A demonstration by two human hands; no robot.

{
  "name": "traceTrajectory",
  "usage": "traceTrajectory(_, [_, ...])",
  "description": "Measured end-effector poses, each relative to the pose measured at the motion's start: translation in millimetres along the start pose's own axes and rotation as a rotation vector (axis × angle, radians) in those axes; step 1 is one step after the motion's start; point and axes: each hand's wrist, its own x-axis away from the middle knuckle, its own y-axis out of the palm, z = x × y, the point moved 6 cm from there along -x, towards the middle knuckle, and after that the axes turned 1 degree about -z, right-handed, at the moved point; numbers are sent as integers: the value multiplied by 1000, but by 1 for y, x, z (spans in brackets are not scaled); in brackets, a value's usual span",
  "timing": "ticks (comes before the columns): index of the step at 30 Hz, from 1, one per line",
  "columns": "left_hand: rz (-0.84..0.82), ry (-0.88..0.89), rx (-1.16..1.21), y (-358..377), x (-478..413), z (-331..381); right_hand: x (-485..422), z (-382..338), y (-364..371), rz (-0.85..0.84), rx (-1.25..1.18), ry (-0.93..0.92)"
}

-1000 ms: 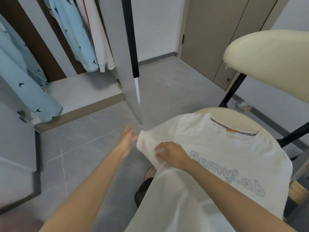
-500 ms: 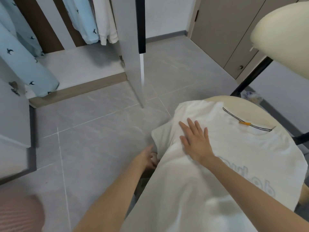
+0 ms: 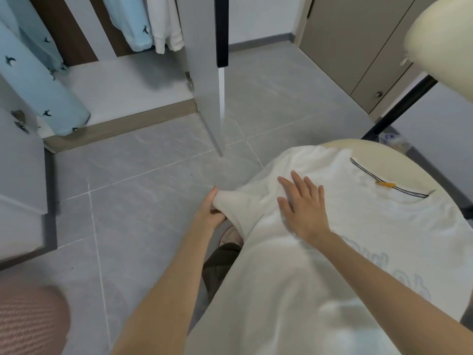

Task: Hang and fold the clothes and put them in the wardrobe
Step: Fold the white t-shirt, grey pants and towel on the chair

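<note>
Just one T-shirt [image 3: 363,234]: left hand [image 3: 208,211] grips, right hand [image 3: 303,207] presses.

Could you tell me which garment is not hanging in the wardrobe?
The white T-shirt spread on the cream chair; the light blue shirts and other white garment hang inside.

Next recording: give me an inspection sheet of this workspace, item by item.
Surface: cream chair seat, mostly covered by the shirt.
Job's things: white T-shirt spread over the seat, its lower part hanging off toward the person; light-blue garments and a white garment hang in the open wardrobe.
Clutter: pink mesh item at lower left; small crumpled item on the floor beyond the seat, unclear.
Grippers: left hand grips the shirt's sleeve; right hand lies flat on the shirt.
Cables: nothing seen.
Surroundings: grey tiled floor; beige cabinet doors.
</note>
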Motion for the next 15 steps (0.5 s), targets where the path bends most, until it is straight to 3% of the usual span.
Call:
traceTrajectory(2, [44, 41, 68, 2, -2, 13, 0, -1, 1, -4, 9, 3])
traceTrajectory(7, [-105, 2, 21, 14, 5, 24, 0, 1, -1, -47, -29, -19])
traceTrajectory(12, [-139, 11, -88, 20, 17, 35, 2, 5, -16, -101, -230, -21])
traceTrajectory(15, [-252, 85, -121, 37, 33, 49, 7, 7, -33, -71, -403, -9])
